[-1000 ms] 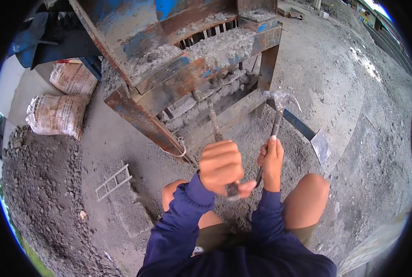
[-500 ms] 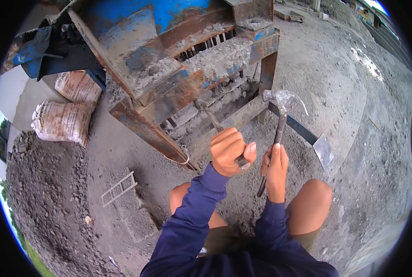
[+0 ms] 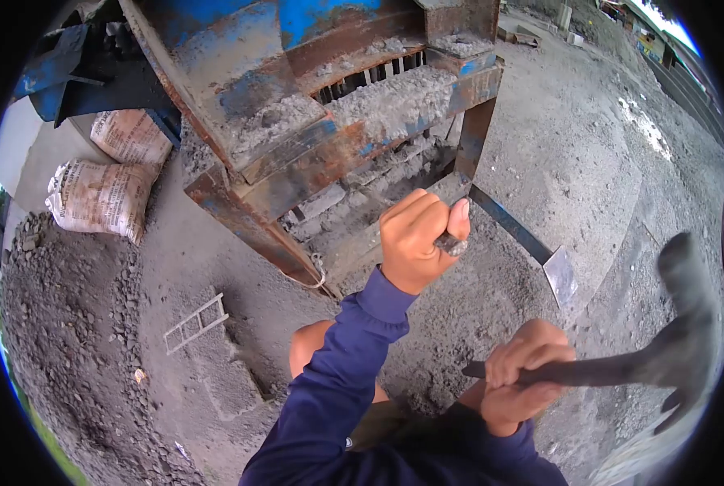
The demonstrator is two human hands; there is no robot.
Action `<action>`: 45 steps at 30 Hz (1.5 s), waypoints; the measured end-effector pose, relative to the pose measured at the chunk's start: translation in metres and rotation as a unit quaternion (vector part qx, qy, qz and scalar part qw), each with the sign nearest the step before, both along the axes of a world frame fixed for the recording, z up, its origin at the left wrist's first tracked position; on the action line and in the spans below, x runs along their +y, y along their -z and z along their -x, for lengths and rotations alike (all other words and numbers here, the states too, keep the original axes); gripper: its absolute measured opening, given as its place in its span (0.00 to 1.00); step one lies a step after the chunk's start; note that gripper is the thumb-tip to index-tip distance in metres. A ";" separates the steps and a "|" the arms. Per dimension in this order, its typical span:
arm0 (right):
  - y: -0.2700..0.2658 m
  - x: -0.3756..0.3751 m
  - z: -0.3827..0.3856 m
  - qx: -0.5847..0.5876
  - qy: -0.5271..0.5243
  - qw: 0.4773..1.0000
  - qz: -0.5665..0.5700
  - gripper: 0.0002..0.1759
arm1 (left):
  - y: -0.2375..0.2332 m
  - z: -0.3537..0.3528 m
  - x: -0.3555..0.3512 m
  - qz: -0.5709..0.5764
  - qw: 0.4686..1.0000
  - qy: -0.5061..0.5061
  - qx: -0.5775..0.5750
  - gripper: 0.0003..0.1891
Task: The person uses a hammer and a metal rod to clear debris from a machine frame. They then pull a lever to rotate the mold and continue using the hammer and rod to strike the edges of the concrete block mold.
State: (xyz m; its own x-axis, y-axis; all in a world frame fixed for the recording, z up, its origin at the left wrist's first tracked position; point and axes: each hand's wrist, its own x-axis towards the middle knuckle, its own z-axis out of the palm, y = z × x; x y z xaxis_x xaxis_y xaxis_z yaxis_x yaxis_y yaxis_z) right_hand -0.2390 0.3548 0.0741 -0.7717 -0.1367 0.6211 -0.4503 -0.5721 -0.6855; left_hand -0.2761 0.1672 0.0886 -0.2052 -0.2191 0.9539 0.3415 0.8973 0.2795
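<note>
My left hand [image 3: 417, 243] is a fist around a chisel [image 3: 452, 245]. The chisel's blunt end sticks out by my thumb, and most of its shaft is hidden behind the hand. Just beyond stands a rusty blue steel machine [image 3: 297, 182], with grey crumbly cement-like material caked on its ledge and around its slots. My right hand [image 3: 526, 373] grips the handle of a claw hammer [image 3: 601, 371], held low at the right. Its head is swung out to the right and smeared by motion.
Two stained sacks [image 3: 102, 200] sit at the left, behind a gravel heap [image 3: 62, 324]. A small ladder-like metal frame [image 3: 196, 324] lies on the dusty ground. A steel bar with a flat plate [image 3: 560, 275] juts out to the right of the machine.
My right hand has swung the hammer down and to the right, away from the machine. My left hand has shifted slightly up and right, still holding the chisel.
</note>
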 end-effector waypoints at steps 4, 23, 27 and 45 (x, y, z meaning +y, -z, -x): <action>0.059 0.023 -0.006 0.088 0.107 0.959 -0.246 0.25 | 0.003 -0.002 -0.004 0.008 1.000 0.011 0.002 0.17; 0.071 0.041 -0.004 -0.007 0.064 0.981 -0.182 0.23 | 0.036 0.015 -0.020 -0.019 1.000 -0.017 -0.016 0.20; 0.094 0.040 0.003 -0.051 0.021 0.996 -0.070 0.31 | 0.030 0.010 -0.001 0.016 0.999 -0.003 -0.037 0.20; 0.083 0.047 0.012 -0.144 -0.003 0.976 -0.166 0.36 | 0.029 -0.003 -0.033 0.020 0.987 0.159 0.015 0.28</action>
